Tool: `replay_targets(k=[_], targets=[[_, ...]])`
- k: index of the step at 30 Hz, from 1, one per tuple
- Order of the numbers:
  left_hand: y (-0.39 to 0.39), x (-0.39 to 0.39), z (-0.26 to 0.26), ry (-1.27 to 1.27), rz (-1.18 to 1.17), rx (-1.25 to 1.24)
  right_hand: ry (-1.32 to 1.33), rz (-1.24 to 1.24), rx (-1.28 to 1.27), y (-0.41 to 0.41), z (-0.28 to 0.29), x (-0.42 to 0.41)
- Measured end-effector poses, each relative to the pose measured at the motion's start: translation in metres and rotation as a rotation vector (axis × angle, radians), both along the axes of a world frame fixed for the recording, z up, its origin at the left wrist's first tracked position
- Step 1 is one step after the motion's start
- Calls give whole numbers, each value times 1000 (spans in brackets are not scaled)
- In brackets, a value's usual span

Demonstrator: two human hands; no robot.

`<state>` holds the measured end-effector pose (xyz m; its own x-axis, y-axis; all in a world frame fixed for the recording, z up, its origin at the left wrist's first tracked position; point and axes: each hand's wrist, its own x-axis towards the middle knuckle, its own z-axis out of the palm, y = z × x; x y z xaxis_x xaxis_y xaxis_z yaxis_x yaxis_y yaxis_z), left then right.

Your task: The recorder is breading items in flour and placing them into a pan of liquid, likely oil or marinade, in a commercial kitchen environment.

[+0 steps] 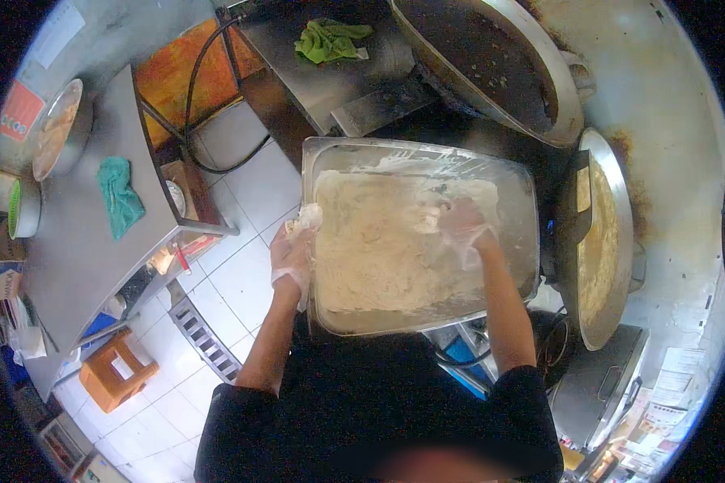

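Note:
A large clear plastic tub point(519, 241) with flour-like powder point(374, 253) spread over its bottom lies in front of me. My left hand point(291, 250), in a thin clear plastic glove, is at the tub's left rim; its fingers are closed on a whitish, powder-coated lump point(310, 216). Inside the tub at the right, my right hand point(462, 223), gloved too, reaches down into the powder. Whitish clumps point(428, 218) lie by its fingertips. Blur and powder hide whether those fingers hold anything.
A large pan of dark oil point(489, 66) stands beyond the tub, and a pan with yellowish, bubbling contents point(601, 241) at the right. A green cloth point(329, 42) lies on the metal counter. The left steel table point(96, 259) bears a teal cloth point(119, 196) and a bowl point(60, 130).

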<state>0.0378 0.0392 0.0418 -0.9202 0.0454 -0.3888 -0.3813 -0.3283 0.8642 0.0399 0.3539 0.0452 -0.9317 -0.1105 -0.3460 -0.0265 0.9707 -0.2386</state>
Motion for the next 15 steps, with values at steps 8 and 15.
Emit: replay_targets(k=[8,15], targets=[[-3,-3,-25,2,10,-121,77,159,336,51,-14,1],[1,-2,-15,8,30,-67,-150,-312,292,21,-40,18]])
